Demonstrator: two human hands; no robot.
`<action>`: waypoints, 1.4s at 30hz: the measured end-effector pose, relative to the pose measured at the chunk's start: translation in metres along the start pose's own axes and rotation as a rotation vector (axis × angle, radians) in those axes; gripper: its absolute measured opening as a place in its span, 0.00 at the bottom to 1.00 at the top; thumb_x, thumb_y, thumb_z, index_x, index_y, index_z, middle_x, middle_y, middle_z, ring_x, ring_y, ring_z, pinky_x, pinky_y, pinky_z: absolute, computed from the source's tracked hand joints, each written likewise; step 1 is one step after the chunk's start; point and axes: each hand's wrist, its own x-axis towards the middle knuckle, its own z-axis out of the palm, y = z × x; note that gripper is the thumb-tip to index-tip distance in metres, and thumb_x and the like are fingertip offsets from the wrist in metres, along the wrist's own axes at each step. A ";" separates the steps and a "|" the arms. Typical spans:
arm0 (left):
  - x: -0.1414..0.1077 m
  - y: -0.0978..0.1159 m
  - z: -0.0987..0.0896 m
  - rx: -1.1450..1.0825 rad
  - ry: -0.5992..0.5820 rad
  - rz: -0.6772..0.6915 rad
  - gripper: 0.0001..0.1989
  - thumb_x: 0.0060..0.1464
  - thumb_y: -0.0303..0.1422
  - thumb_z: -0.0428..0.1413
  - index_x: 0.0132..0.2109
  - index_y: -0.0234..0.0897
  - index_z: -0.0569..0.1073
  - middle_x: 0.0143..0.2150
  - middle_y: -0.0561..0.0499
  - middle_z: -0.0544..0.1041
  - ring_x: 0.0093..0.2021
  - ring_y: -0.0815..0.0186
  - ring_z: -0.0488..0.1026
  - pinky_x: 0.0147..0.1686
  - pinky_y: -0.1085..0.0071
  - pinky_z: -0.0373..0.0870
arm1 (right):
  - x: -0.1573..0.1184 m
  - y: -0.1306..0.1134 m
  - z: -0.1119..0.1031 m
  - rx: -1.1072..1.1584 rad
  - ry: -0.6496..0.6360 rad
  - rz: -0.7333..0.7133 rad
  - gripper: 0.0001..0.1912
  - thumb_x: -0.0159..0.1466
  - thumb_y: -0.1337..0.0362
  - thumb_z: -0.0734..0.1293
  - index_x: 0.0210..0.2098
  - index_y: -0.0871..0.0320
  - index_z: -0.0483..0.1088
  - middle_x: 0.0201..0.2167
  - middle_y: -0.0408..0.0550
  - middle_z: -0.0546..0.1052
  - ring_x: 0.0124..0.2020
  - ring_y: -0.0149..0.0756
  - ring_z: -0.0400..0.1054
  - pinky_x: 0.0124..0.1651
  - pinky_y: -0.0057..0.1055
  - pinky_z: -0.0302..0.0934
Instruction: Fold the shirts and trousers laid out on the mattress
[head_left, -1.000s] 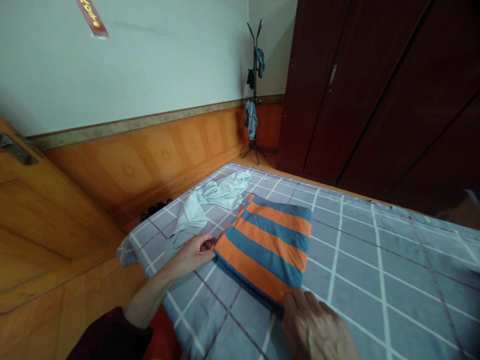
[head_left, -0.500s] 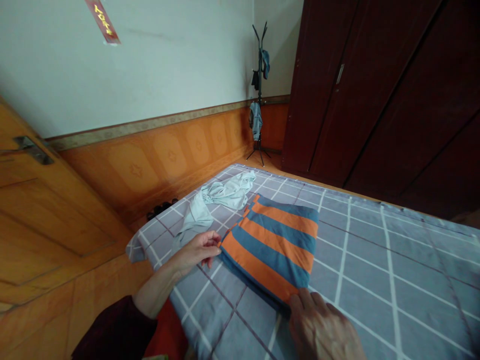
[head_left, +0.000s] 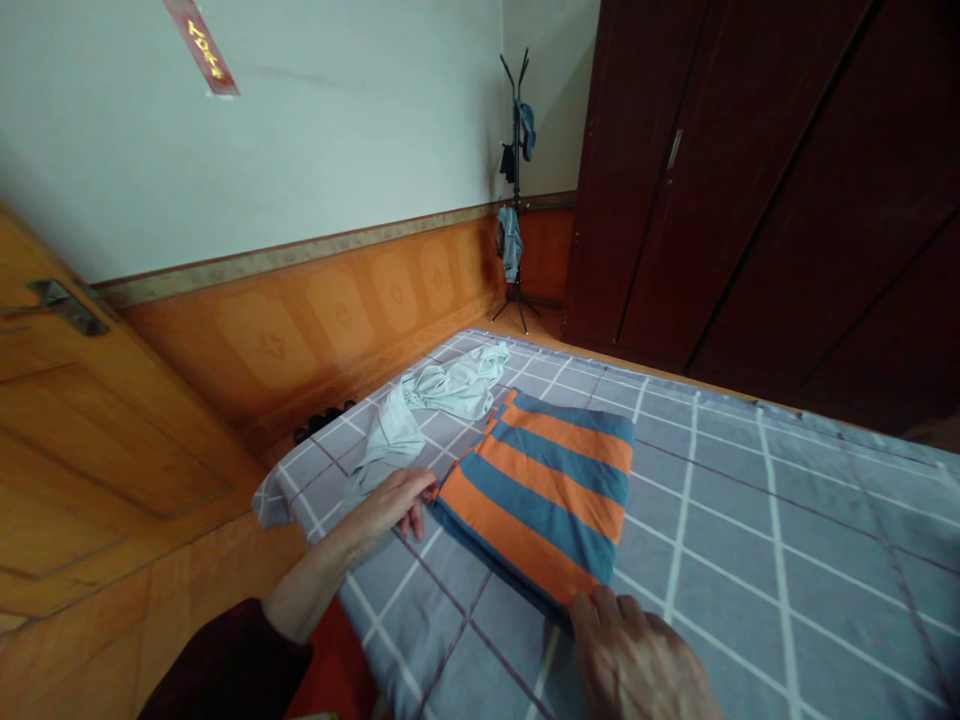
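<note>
A folded cloth with orange and blue-grey stripes (head_left: 544,480) lies flat on the bed, its layers showing along the near edge. My left hand (head_left: 401,500) pinches the cloth's near left corner between thumb and fingers. At the near right corner, my right hand (head_left: 637,650) has its fingers curled over the edge and grips it; the thumb is mostly hidden. Just beyond my left hand lies a crumpled pale mint garment (head_left: 435,395), apart from my fingers.
The bed (head_left: 742,540) has a grey checked sheet. A wooden door (head_left: 97,430) stands at the left, with dark shoes (head_left: 319,422) on the floor by the wall. Behind the bed are a coat rack (head_left: 517,180) with clothes and a dark red wardrobe (head_left: 720,200).
My left hand has closed more tightly on the cloth's corner and turned its knuckles up. The right hand and the near edge have shifted slightly left.
</note>
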 end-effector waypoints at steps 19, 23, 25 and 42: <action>-0.005 0.012 0.008 0.458 0.341 0.231 0.07 0.48 0.34 0.55 0.37 0.38 0.69 0.33 0.54 0.74 0.27 0.68 0.69 0.30 0.71 0.66 | 0.011 -0.005 -0.017 0.040 -0.028 0.049 0.12 0.50 0.78 0.58 0.26 0.54 0.61 0.23 0.45 0.70 0.23 0.37 0.63 0.23 0.31 0.52; -0.010 0.045 0.022 0.659 0.172 0.560 0.11 0.58 0.31 0.49 0.46 0.41 0.72 0.47 0.50 0.75 0.47 0.63 0.71 0.50 0.66 0.64 | 0.022 -0.005 -0.018 0.191 -0.019 0.024 0.12 0.54 0.73 0.62 0.38 0.57 0.67 0.41 0.50 0.74 0.39 0.41 0.68 0.37 0.33 0.62; -0.004 0.055 0.030 0.749 -0.052 0.670 0.15 0.60 0.32 0.48 0.53 0.42 0.70 0.55 0.49 0.72 0.57 0.61 0.65 0.58 0.63 0.58 | 0.022 -0.003 -0.013 0.244 -0.060 0.032 0.11 0.56 0.70 0.65 0.39 0.57 0.67 0.40 0.48 0.74 0.40 0.39 0.67 0.40 0.33 0.62; 0.088 0.100 0.132 1.021 -0.566 0.978 0.32 0.62 0.47 0.43 0.68 0.40 0.47 0.70 0.47 0.46 0.69 0.57 0.38 0.66 0.55 0.35 | 0.001 0.002 0.047 0.250 0.111 0.068 0.07 0.55 0.73 0.66 0.24 0.58 0.64 0.31 0.45 0.72 0.33 0.35 0.66 0.34 0.30 0.64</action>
